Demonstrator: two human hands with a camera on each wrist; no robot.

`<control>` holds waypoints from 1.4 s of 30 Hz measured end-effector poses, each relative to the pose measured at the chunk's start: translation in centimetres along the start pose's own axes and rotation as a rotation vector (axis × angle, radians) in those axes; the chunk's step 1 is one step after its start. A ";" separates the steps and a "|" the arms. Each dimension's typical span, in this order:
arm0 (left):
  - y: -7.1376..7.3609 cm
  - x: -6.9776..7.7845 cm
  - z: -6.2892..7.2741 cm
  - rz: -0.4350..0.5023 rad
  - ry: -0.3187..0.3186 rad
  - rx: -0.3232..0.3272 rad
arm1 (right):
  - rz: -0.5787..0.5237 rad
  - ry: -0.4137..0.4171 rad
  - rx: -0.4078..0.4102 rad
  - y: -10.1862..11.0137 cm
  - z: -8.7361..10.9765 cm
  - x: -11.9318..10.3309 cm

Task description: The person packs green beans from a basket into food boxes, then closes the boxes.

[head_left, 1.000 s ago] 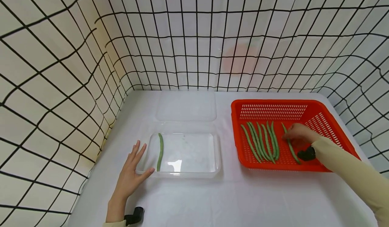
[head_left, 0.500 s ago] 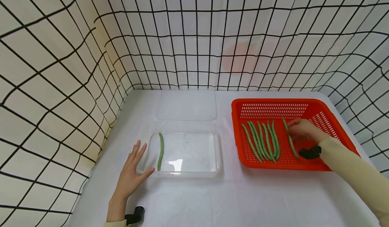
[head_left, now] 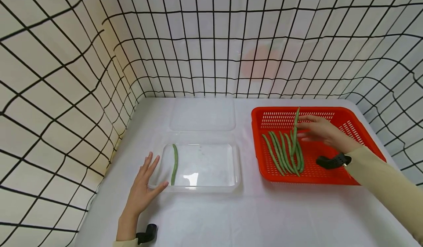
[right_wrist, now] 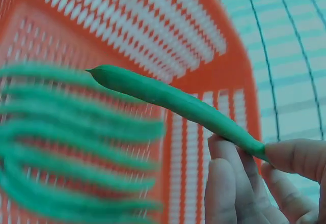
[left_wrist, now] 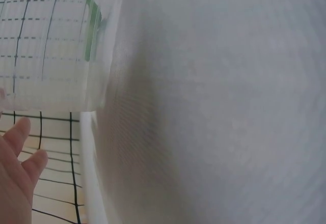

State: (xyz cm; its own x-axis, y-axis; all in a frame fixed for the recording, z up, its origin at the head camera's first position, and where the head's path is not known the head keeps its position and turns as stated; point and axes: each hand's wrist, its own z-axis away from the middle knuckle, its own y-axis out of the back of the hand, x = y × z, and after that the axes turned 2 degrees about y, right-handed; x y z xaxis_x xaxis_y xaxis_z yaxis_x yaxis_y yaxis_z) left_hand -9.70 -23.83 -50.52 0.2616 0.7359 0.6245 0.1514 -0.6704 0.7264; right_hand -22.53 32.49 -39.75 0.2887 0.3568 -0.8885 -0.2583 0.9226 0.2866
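My right hand point(head_left: 318, 129) pinches one green bean point(right_wrist: 168, 95) between thumb and fingers near one end, as the right wrist view shows. The bean is raised over the red basket point(head_left: 271, 179), above several green beans point(head_left: 281, 153) lying side by side on the basket's floor. My left hand point(head_left: 142, 188) spreads its fingers at the left front corner of a clear plastic box point(head_left: 236, 170), thumb right at the rim. Inside that box a single green bean point(head_left: 174, 164) lies along the left side. The left wrist view shows the box point(left_wrist: 51, 89) beside the fingers.
A flat translucent lid point(head_left: 202, 115) lies on the white table point(head_left: 224, 217) behind the box. Black wire grid panels point(head_left: 214, 48) stand at the back and along both sides. Each wrist wears a black camera strap.
My right hand has lifted a bean off the right part of the basket floor and carried it up and left, over the other beans. The left hand stays in place.
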 end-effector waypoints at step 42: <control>0.1 0.1 0.0 0.026 0.016 0.000 | -0.180 -0.043 -0.339 -32.2 -4.5 -7.7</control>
State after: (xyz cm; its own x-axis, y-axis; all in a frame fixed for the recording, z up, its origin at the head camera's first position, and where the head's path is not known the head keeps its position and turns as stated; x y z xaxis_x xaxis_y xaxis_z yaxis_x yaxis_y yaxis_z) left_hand -9.68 -23.81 -50.35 0.2499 0.7199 0.6475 0.1449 -0.6890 0.7101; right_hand -20.59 -0.63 -43.75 0.3941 0.2057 -0.8958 -0.4877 0.8729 -0.0140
